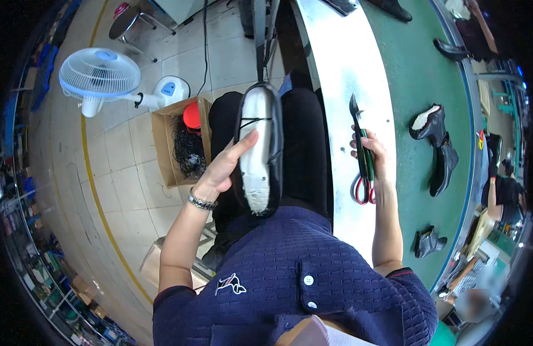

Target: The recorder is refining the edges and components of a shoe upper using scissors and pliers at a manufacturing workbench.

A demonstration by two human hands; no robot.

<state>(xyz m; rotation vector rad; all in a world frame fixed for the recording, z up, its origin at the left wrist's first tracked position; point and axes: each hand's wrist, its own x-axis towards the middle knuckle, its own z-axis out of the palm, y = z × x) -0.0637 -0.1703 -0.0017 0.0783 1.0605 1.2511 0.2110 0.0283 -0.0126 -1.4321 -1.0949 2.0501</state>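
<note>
My left hand [223, 164] grips a black shoe upper [276, 155] above my lap, thumb pressed on its pale underside [256, 161]. The shoe lies sole side up, toe and heel pointing away from and toward me; a dark cord crosses the pale part. At the bench, my right hand [377, 151] has its fingers wrapped around a green-handled cutting tool [368, 158] with a dark curved tip. Red-handled scissors [360, 191] lie along the same spot, partly under that hand; whether it grips them too is hard to tell.
A shiny metal bench [353, 57] runs along my right. Beyond it, a green conveyor belt [405, 75] carries black boots [442, 164]. To my left stand a cardboard box [161, 150] with black scraps, a white fan [99, 75] and a stool [125, 23]. Other people are at far right.
</note>
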